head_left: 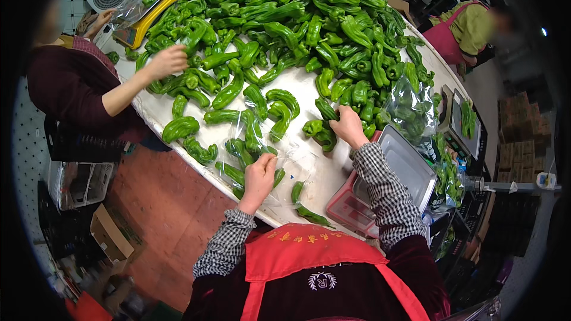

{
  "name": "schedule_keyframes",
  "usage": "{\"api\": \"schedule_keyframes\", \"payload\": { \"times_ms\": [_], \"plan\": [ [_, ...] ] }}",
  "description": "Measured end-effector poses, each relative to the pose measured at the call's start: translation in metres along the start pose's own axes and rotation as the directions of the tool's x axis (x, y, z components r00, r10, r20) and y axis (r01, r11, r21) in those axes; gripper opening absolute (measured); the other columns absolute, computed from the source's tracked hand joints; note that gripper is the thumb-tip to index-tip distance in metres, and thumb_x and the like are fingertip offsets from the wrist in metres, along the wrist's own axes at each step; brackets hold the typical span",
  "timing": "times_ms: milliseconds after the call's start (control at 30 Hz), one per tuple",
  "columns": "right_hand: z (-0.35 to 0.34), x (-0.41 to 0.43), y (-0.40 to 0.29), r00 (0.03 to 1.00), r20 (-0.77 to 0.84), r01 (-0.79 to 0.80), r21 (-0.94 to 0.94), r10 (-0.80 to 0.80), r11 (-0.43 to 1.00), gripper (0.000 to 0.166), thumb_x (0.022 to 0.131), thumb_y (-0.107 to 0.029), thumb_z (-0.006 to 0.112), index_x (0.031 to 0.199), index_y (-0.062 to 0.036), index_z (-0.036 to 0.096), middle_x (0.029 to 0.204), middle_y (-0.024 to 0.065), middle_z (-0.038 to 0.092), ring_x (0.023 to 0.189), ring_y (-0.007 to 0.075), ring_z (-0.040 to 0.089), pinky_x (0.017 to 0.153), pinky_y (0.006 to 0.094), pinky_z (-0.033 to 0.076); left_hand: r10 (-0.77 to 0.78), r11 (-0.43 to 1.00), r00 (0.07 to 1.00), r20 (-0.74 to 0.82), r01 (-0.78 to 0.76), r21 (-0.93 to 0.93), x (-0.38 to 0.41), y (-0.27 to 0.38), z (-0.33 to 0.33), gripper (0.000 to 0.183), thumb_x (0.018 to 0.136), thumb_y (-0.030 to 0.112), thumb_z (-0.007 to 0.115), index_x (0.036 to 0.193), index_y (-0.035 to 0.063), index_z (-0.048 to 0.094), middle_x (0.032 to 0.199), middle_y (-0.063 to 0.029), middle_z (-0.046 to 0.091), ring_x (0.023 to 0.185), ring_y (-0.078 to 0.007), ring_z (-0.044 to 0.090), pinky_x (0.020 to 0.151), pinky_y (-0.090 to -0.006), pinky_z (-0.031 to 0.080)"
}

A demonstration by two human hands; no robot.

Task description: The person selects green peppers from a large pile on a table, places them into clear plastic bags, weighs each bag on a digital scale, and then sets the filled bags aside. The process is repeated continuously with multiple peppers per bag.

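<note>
Pinched in my left hand point(260, 181) is the edge of a clear plastic bag point(294, 167), spread low over the white tabletop point(308, 84). Several green peppers point(252, 131) lie in or under the film; which of these I cannot tell. My right hand point(350, 127) grips the end of a dark green pepper point(326, 109) with thumb and fingers. Just left of that hand sits a curled pepper point(322, 134). Beyond both hands rises a large heap of green peppers point(308, 13). Two thin peppers point(312, 215) rest near the front edge.
By my right forearm stands a red scale point(352, 209) with a metal tray point(403, 160). A filled clear bag point(412, 107) and another scale point(464, 120) are farther right. At left, a co-worker's hand point(167, 62) reaches over peppers near a yellow scale point(151, 18). Another person point(459, 31) bends at upper right.
</note>
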State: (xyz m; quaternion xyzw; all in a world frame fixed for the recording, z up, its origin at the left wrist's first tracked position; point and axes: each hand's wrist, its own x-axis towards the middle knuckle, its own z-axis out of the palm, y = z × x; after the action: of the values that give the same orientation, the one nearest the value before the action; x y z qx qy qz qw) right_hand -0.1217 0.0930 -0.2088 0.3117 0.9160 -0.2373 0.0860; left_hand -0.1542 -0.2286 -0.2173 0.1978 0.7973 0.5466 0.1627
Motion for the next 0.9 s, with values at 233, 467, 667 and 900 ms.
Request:
{"api": "schedule_keyframes", "payload": {
  "times_ms": [233, 467, 667, 900],
  "plan": [
    [0.031, -0.057, -0.024, 0.976, 0.096, 0.213, -0.248, -0.194, 0.945, 0.127, 0.072, -0.039, 0.091, 0.165, -0.0088, 0.01, 0.159, 0.0305, 0.033, 0.13, 0.048, 0.053, 0.1, 0.0558, 0.052, -0.012, 1.0, 1.0, -0.014, 0.012, -0.009, 0.0, -0.001, 0.002, 0.018, 0.098, 0.018, 0.066, 0.1, 0.0017, 0.071, 0.067, -0.0172, 0.065, 0.055, -0.0258, 0.065, 0.054, -0.0372, 0.047],
    [0.048, -0.056, -0.04, 0.96, 0.135, 0.281, -0.406, -0.247, 0.869, 0.11, 0.073, -0.04, 0.085, 0.164, -0.0272, 0.025, 0.158, 0.0224, 0.034, 0.121, 0.0465, 0.054, 0.092, 0.0593, 0.054, -0.035, 0.998, 0.999, -0.028, 0.033, -0.057, -0.008, 0.0, -0.002, 0.016, 0.098, 0.016, 0.067, 0.101, 0.0008, 0.07, 0.071, -0.0159, 0.066, 0.057, -0.0188, 0.063, 0.056, -0.0338, 0.048],
    [0.014, -0.046, -0.02, 0.947, 0.238, 0.088, 0.45, -0.214, 0.889, 0.086, 0.075, -0.034, 0.08, 0.152, -0.0104, 0.048, 0.132, 0.0224, 0.062, 0.12, 0.0327, 0.061, 0.104, 0.038, 0.05, -0.032, 0.987, 0.998, -0.045, 0.024, -0.157, -0.012, 0.018, -0.008, 0.016, 0.098, 0.013, 0.067, 0.105, -0.0017, 0.069, 0.073, -0.0128, 0.067, 0.061, -0.0123, 0.059, 0.059, -0.0306, 0.047],
    [-0.054, -0.169, -0.078, 0.525, 0.32, 0.427, 0.703, -0.789, 0.569, 0.094, 0.074, -0.027, 0.083, 0.157, -0.0112, 0.042, 0.148, 0.0224, 0.049, 0.136, 0.0368, 0.051, 0.117, 0.0414, 0.037, 0.0, 0.973, 0.997, -0.082, -0.019, -0.231, -0.013, 0.022, -0.012, 0.017, 0.099, 0.013, 0.066, 0.108, -0.0023, 0.067, 0.071, -0.0113, 0.064, 0.061, -0.0091, 0.055, 0.057, -0.0293, 0.045]
  ]
}}
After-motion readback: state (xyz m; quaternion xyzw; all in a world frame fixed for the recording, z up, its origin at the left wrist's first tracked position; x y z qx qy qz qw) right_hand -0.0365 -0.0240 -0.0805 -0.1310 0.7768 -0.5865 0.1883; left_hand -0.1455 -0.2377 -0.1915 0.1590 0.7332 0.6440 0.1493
